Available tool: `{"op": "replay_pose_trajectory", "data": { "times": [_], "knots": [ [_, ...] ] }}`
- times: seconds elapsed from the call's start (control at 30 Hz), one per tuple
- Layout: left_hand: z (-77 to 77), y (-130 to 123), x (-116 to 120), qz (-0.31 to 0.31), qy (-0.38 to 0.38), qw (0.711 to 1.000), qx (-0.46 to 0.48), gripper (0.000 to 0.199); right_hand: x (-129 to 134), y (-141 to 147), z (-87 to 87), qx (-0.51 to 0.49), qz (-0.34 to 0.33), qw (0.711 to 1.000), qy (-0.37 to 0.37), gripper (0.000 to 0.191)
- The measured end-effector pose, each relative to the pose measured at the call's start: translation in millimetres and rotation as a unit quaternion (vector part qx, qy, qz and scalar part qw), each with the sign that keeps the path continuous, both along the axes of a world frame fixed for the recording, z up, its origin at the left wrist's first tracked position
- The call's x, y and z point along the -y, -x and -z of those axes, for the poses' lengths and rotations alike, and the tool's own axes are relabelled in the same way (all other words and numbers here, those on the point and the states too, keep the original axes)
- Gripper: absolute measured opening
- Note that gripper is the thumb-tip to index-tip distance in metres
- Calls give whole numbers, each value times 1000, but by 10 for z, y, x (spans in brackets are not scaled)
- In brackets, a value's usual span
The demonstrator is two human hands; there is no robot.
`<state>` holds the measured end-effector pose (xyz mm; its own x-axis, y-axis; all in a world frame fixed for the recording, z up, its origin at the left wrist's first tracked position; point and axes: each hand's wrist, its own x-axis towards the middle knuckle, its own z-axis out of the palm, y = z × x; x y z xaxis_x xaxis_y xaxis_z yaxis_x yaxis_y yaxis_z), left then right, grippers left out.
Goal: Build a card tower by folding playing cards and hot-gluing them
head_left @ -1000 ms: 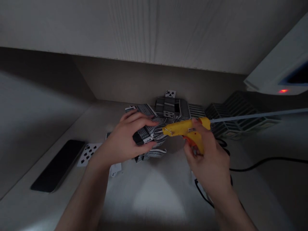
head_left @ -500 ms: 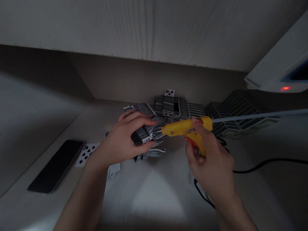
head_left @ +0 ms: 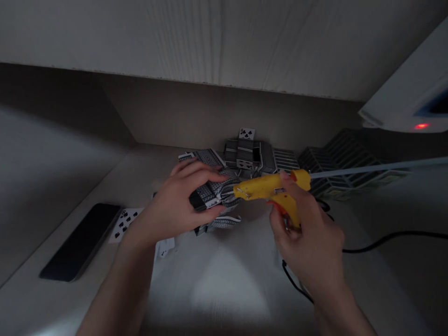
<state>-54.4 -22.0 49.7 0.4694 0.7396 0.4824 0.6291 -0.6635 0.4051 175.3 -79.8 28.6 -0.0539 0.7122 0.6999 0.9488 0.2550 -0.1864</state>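
Left hand [head_left: 180, 201] pinches card model [head_left: 207, 192] over pale desk [head_left: 224, 275], partly hiding it. Right hand [head_left: 311, 235] wrapped round glue gun [head_left: 257, 186], tip hard to make out. Glue stick [head_left: 367, 168], cable [head_left: 392, 239] cut off at frame edge. Dim nook, 1 red light [head_left: 422, 126].

Could pass between left hand [head_left: 178, 200] and right hand [head_left: 311, 238], over counter [head_left: 227, 280] on their near side. Blocked beyond both by card model [head_left: 268, 157] and board [head_left: 224, 44], right of right hand by glue stick [head_left: 378, 166] and cable [head_left: 392, 239], left of left hand by phone [head_left: 80, 240].
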Motion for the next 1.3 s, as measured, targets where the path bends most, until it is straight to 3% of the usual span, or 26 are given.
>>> {"op": "replay_pose_trajectory", "data": {
  "times": [1.07,1.3],
  "knots": [
    [-3,10,-17,18,2,1000,17,38,17,25,-11,17,-8,1000,-23,52],
    [-14,-17,-4,11,11,1000,3,41,22,51,-33,7,-40,999,-26,54]
  ]
}}
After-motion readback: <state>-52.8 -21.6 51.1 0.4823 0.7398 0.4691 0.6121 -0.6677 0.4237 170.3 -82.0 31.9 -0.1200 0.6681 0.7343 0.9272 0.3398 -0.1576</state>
